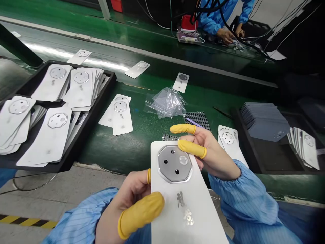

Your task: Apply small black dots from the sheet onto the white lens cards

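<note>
A white phone back panel (182, 203) with an octagonal grey camera plate (175, 162) is tilted toward me. Three dark lens holes and one pale round spot show on the plate. My left hand (134, 203), yellow cots on thumb and a finger, grips the panel's left edge with the thumb on its face. My right hand (203, 145) holds the top right corner; one cot-covered digit presses beside the plate and another finger points outward. Just beyond lie sheets of small black dots (199, 120) with a thin purple stick (195, 122) on them.
Black trays with white panels stand at left (88, 135) and right (266, 149); the right one also holds grey panels (264, 120). Clear plastic bags (167, 101) and loose panels (122, 115) lie on the green bench. Across it, a blue-sleeved co-worker's hands (227, 35) handle something small.
</note>
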Demonstrator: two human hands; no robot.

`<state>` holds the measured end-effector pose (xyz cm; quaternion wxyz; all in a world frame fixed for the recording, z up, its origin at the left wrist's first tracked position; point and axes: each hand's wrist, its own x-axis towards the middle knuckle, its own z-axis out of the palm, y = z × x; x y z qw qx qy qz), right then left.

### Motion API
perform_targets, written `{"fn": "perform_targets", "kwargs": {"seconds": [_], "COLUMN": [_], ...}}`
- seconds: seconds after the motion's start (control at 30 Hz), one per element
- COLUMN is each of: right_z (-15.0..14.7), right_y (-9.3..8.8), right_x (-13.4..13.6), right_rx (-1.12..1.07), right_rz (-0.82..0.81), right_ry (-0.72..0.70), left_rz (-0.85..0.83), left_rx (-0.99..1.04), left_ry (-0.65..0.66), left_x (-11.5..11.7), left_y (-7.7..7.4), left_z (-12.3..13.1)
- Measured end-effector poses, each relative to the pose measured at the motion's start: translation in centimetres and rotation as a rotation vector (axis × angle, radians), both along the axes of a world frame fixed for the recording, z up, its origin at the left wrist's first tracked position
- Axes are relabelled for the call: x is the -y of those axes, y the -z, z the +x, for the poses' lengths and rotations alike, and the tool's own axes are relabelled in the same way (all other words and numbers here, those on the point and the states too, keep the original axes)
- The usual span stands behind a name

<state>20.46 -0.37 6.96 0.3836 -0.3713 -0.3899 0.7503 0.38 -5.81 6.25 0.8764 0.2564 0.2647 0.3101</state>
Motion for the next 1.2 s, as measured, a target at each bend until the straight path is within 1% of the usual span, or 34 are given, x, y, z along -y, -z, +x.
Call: {"fn": "perform_targets", "kwargs": {"seconds": [0.13, 0.23, 0.3, 0.33, 0.4, 0.47, 0.53, 0.57, 0.63, 0.67, 0.73, 0.83, 0.9, 0.93, 1.0, 1.03, 1.1, 1.17, 1.2], "right_z": [-0.1, -0.1, -0.1, -0.1, -0.1, -0.1, -0.1, -0.1, -0.1, -0.1, 0.0, 0.0, 0.0, 0.0, 0.0, 0.1, 0.3, 0.6, 0.7], "right_y": [0.0, 0.0, -0.3, -0.5, -1.0, -1.6, -2.0, -2.1, -2.2, -2.2, -2.0, -1.8, -1.7, -1.6, -1.4, -1.4, -1.3, -1.1, -1.0], "right_x": [0.0, 0.2, 0.5, 0.8, 1.3, 1.9, 2.3, 2.4, 2.5, 2.4, 2.2, 1.8, 1.6, 1.6, 1.7, 1.7, 1.8, 1.8, 1.8], "right_rx": [-0.006, 0.01, 0.055, 0.088, 0.16, 0.238, 0.306, 0.33, 0.345, 0.34, 0.325, 0.311, 0.312, 0.313, 0.316, 0.314, 0.306, 0.312, 0.329], "right_rz": [0.012, 0.071, 0.149, 0.201, 0.327, 0.459, 0.559, 0.588, 0.605, 0.597, 0.566, 0.52, 0.5, 0.496, 0.504, 0.517, 0.559, 0.604, 0.617], "right_ry": [0.014, 0.061, 0.13, 0.171, 0.254, 0.323, 0.363, 0.371, 0.368, 0.364, 0.351, 0.342, 0.339, 0.336, 0.325, 0.314, 0.279, 0.243, 0.231], "left_rz": [-0.011, -0.007, 0.03, 0.065, 0.144, 0.23, 0.319, 0.363, 0.438, 0.46, 0.495, 0.517, 0.538, 0.552, 0.595, 0.605, 0.586, 0.557, 0.553], "left_rx": [-0.034, -0.092, -0.145, -0.181, -0.285, -0.385, -0.412, -0.391, -0.357, -0.368, -0.451, -0.615, -0.641, -0.618, -0.491, -0.425, -0.343, -0.365, -0.404], "left_ry": [-0.025, 0.032, 0.067, 0.058, -0.012, -0.095, -0.12, -0.116, -0.104, -0.105, -0.107, -0.116, -0.122, -0.123, -0.107, -0.12, -0.189, -0.26, -0.27], "left_x": [-0.4, -0.7, -0.5, -0.4, 0.0, 0.3, 0.1, -0.1, -0.4, -0.5, -0.3, 0.4, 0.4, 0.2, -0.7, -1.1, -2.0, -2.5, -2.7], "left_y": [-0.2, 0.4, 1.1, 1.4, 1.8, 1.4, 0.6, 0.2, -0.3, -0.2, 0.5, 2.0, 2.4, 2.3, 1.5, 1.0, 0.0, -0.7, -0.8], "left_z": [0.2, -0.2, -0.8, -1.2, -1.8, -2.0, -1.7, -1.4, -1.1, -1.1, -1.7, -3.3, -3.7, -3.5, -2.5, -1.7, -0.3, 0.8, 1.1]}}
